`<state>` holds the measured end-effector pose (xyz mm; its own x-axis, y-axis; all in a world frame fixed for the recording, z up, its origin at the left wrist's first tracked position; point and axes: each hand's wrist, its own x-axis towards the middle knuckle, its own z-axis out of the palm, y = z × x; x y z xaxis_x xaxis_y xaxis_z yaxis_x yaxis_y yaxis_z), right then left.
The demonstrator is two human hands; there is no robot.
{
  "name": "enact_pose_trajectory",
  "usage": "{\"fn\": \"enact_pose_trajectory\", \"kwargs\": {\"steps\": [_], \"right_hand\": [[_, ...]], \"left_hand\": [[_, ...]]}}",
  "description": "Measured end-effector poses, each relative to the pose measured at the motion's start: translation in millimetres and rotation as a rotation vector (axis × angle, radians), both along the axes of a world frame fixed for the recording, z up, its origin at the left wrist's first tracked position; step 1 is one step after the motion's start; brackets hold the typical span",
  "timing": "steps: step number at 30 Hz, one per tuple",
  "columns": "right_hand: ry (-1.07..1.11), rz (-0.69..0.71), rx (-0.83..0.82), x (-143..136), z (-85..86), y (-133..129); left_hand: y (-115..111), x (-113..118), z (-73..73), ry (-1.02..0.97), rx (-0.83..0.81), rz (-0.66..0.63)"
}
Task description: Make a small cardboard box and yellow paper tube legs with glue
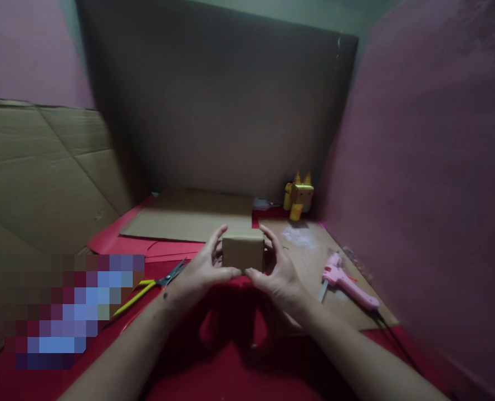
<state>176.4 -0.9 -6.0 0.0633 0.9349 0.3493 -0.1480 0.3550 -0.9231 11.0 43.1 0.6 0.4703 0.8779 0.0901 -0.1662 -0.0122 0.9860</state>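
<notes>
A small brown cardboard box (243, 252) is held up over the red cloth at the centre. My left hand (214, 262) grips its left side, thumb along the lower edge and a finger at the top corner. On the right side, my right hand (275, 266) holds it the same way, its thumb near the other one. The fingers behind the box are partly hidden. Scissors with yellow handles (147, 289) lie left of my left hand. A pink glue gun (347, 283) rests to the right of my right hand.
A flat cardboard sheet (189, 214) lies on red paper (117, 228) at the back left. Another board (309, 262) is under the glue gun. A small yellow and brown figure (302, 195) stands behind it. Cardboard (42, 172) and a pink wall (418, 167) flank the area.
</notes>
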Motion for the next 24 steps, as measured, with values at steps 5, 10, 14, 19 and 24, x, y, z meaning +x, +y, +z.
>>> {"fn": "enact_pose_trajectory", "kwargs": {"steps": [5, 10, 14, 19, 24], "right_hand": [[-0.104, -0.013, 0.098, 3.0, -7.6, -4.2], [-0.258, -0.06, 0.195, 5.3, -12.9, -7.9], [-0.426, -0.18, 0.388, 6.7, -16.9, -6.8], [-0.562, -0.274, 0.54, 6.7, -16.5, -7.6], [-0.624, -0.085, 0.35, 12.9, -8.6, -18.6]], "left_hand": [[-2.5, -1.6, 2.9, 0.002, 0.011, -0.034], [-3.1, -3.4, 1.5, 0.025, 0.071, -0.1], [-3.2, -3.2, -1.0, 0.041, 0.096, -0.124], [-3.0, -6.8, -1.1, 0.04, 0.09, -0.168], [-2.0, -17.2, 6.7, 0.052, 0.083, -0.198]]}}
